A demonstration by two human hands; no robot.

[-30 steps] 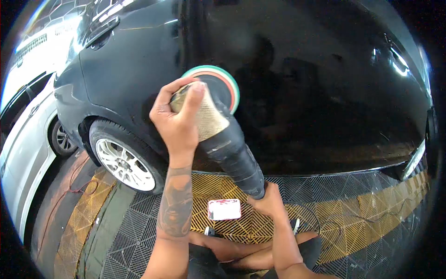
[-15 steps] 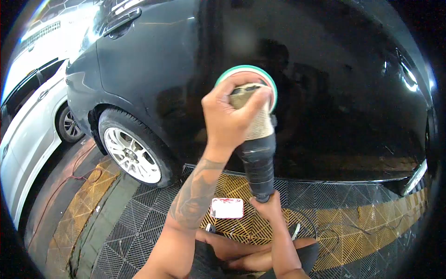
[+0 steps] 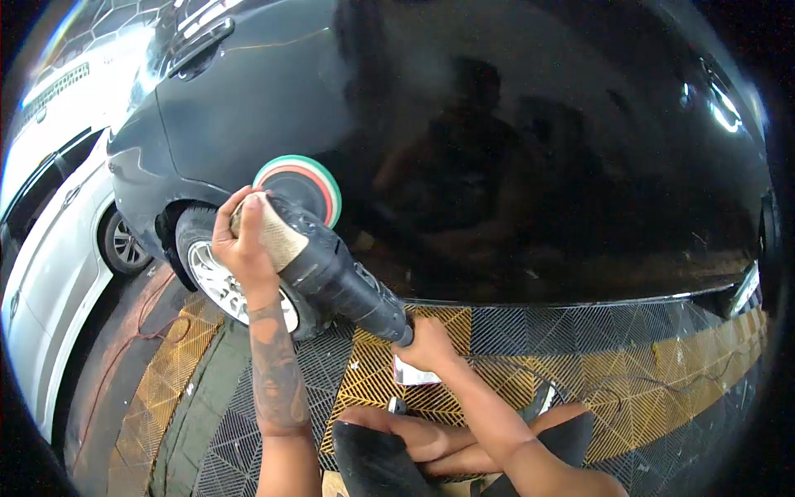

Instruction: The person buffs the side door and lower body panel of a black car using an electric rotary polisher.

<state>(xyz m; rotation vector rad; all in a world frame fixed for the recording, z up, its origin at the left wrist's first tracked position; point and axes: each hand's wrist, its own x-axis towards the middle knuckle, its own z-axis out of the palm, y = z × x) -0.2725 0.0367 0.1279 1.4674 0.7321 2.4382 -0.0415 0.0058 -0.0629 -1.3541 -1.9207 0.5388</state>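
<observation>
A black car polisher (image 3: 344,286) slants across the view, wrapped partly in tan cloth at its head. My left hand (image 3: 250,244) is closed over that cloth-covered head. Around the rear end of the body, low and to the right, my right hand (image 3: 431,344) is wrapped. The round polishing pad (image 3: 332,192), green-edged with a white and a red ring, faces the black car's side panel (image 3: 513,224), near the edge of the wheel arch. Whether the pad touches the paint, I cannot tell.
The car's white-spoked wheel (image 3: 217,277) is partly behind my left arm. A white car (image 3: 58,240) stands at the left. Yellow and black grid floor tiles (image 3: 617,373) carry a dark cable (image 3: 654,381). A white rectangular item (image 3: 414,374) lies below my right hand.
The polisher has swung left and down across the panel, from near upright to slanted. My left hand travelled with its head; my right hand moved slightly left and up.
</observation>
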